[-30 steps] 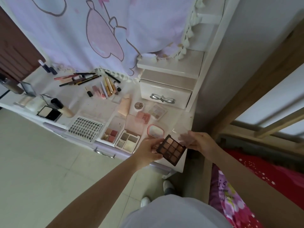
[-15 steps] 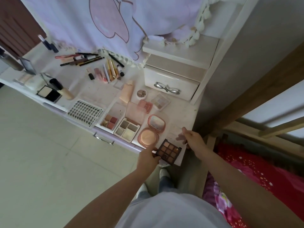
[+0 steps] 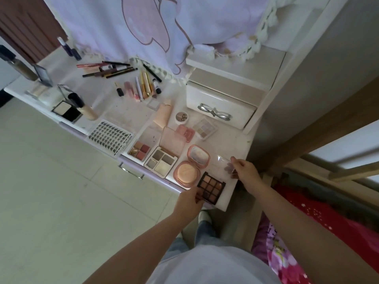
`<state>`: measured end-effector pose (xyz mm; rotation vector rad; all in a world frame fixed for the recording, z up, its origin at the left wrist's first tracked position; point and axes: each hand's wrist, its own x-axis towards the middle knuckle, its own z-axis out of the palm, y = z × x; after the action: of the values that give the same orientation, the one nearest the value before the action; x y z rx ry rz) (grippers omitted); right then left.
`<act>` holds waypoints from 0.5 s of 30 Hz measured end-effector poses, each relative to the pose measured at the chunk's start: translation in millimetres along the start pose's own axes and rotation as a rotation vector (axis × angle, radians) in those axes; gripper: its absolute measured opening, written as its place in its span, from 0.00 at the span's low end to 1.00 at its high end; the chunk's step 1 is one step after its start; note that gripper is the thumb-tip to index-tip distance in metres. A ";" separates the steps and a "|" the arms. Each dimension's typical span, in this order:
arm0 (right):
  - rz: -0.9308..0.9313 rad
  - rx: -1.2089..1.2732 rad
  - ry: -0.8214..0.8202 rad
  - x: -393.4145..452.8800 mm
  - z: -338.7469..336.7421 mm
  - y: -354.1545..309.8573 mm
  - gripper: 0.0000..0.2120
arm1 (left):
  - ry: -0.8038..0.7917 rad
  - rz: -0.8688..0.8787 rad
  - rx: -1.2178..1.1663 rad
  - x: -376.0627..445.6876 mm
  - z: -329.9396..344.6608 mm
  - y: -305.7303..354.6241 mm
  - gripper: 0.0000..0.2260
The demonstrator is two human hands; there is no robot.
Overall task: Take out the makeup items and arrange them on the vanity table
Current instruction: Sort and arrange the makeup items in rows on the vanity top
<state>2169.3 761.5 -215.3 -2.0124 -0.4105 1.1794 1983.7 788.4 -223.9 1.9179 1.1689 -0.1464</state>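
Observation:
A dark eyeshadow palette point(image 3: 212, 187) with brown and orange pans lies at the near right corner of the white vanity table point(image 3: 231, 144). My left hand point(image 3: 189, 202) grips its near left edge. My right hand point(image 3: 245, 170) pinches the palette's clear lid point(image 3: 220, 163), which stands open over the tabletop. Just left of the palette sits an open pink powder compact point(image 3: 187, 173). Further left lie a beige four-pan palette point(image 3: 161, 163) and a pink-toned palette point(image 3: 140, 150).
A tray of false lashes point(image 3: 111, 138), a foundation bottle point(image 3: 84, 105), lipsticks point(image 3: 141, 87) and pencils point(image 3: 108, 69) cover the table's left and back. A white drawer box point(image 3: 221, 103) stands at the back right under a draped cloth point(image 3: 164, 27). A red bedspread point(image 3: 328, 218) lies on the right.
The dark palette has come down from mid-air onto the table's near right corner. My left hand slid to its near edge, and my right hand swung the clear lid open.

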 end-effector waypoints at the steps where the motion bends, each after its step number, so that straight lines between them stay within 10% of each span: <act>1: 0.002 -0.022 0.003 1.3 -1.9 -2.7 0.13 | -0.011 0.020 0.004 0.6 -0.4 0.6 0.09; 15: -0.481 -0.685 -0.028 38.7 6.8 -72.8 0.12 | 0.194 0.131 0.225 5.5 -52.7 0.6 0.13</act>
<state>2190.7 836.2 -186.7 -2.2524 -1.3756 0.8174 1970.7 829.8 -193.5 2.2407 1.1890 -0.0215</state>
